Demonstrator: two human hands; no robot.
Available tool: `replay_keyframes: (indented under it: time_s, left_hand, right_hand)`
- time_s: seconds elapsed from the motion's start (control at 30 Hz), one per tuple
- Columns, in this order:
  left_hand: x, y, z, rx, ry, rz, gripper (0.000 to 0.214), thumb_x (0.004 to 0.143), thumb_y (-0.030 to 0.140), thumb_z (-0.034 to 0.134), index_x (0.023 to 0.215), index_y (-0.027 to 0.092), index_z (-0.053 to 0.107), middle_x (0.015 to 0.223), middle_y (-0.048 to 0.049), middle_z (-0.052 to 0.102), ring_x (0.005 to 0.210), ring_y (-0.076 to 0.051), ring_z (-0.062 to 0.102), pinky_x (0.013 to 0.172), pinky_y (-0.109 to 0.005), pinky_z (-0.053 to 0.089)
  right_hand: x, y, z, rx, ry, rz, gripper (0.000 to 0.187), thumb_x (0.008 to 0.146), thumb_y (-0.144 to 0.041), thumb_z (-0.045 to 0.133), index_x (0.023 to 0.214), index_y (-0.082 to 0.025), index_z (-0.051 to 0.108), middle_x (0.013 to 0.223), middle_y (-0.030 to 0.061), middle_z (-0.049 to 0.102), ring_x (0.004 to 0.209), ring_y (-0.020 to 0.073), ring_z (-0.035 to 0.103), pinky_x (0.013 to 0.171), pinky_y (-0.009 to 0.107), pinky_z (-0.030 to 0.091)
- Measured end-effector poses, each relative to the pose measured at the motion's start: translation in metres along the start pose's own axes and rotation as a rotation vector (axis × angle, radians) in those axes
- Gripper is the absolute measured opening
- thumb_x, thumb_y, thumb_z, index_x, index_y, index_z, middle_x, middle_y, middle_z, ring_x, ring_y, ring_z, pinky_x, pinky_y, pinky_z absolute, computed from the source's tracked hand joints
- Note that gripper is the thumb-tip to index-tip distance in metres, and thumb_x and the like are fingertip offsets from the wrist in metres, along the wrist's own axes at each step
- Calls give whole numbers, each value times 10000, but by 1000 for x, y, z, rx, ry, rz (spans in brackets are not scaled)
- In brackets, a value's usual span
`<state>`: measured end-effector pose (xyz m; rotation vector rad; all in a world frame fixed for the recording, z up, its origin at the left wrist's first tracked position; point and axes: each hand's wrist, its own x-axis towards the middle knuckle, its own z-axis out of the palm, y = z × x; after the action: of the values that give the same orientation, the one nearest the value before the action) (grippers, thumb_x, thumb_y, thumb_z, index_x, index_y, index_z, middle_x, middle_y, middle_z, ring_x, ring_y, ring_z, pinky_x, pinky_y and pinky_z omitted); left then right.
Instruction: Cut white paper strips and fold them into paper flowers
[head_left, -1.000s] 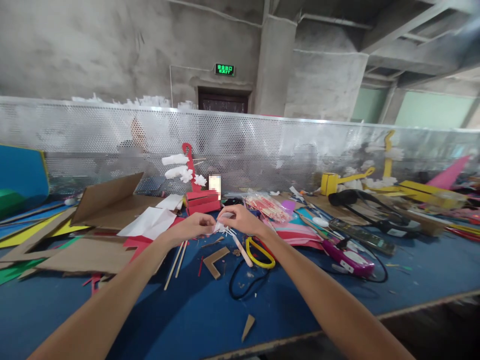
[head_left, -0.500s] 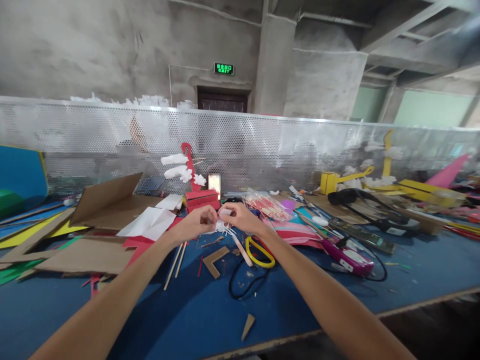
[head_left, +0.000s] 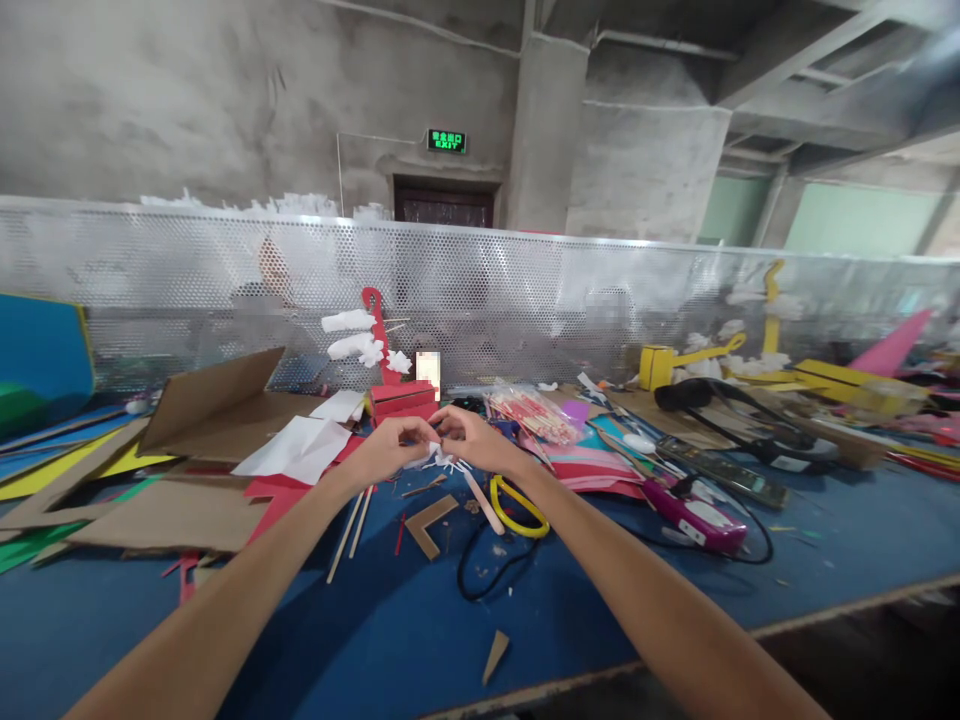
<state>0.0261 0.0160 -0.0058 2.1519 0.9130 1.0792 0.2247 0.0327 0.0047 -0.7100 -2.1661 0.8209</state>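
Above the middle of the bench, my left hand (head_left: 391,446) and my right hand (head_left: 476,441) meet with fingers closed at a small piece of white paper (head_left: 433,455). Their fingers hide part of it. Just behind them stands a red cardboard box (head_left: 405,402), with a red hooked upright (head_left: 380,325) bearing crumpled white paper tufts (head_left: 349,346). A tool with a pale pink handle (head_left: 486,504) and yellow-handled scissors (head_left: 519,508) lie below my right hand. Two thin wooden sticks (head_left: 351,535) rest below my left wrist.
Cardboard sheets (head_left: 180,505) and white paper (head_left: 292,447) spread to the left. An L-shaped cardboard scrap (head_left: 433,527) lies in front. To the right are a bag of sticks (head_left: 536,412), a purple device (head_left: 694,515) and black headgear (head_left: 742,425). A perforated metal screen (head_left: 525,300) runs behind.
My fingers have come closer together, and the right fingertips have shifted slightly left over the white paper, which now shows lower down. Everything else on the bench stays put.
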Motion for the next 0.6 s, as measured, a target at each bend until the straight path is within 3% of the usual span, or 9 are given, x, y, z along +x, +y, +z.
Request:
replay_keyframes:
  time_s: [0.1,0.2,0.4,0.6]
  left_hand:
    - [2,-1,0,-40,60,-5,146,743,244,614,859,161,647,810,-37,665,743,-150,596,683,-250,450]
    - [4,-1,0,-138,119,-43,150,743,283,612,822,155,609,763,-34,658,699,-147,598,667,-259,460]
    - [5,0,4,-190,222,-100,192,722,294,628,834,153,564,748,-23,646,687,-144,596,643,-251,456]
    - [5,2,7,-186,249,-109,247,686,248,659,897,148,579,819,-34,657,738,-143,602,675,-256,459]
  right_hand:
    - [1,-1,1,-62,66,-72,285,771,-221,613,1049,-179,567,1027,67,623,864,164,591,751,282,475]
    - [1,-5,1,-120,98,-84,203,809,-263,588,987,-167,598,1000,62,636,907,172,586,808,294,454]
    - [0,0,6,-50,-13,24,302,793,-379,621,982,-146,580,815,46,672,734,159,620,663,252,463]
    - [2,5,9,-27,-36,23,129,773,-258,598,807,-137,627,769,43,688,720,160,638,663,238,473]
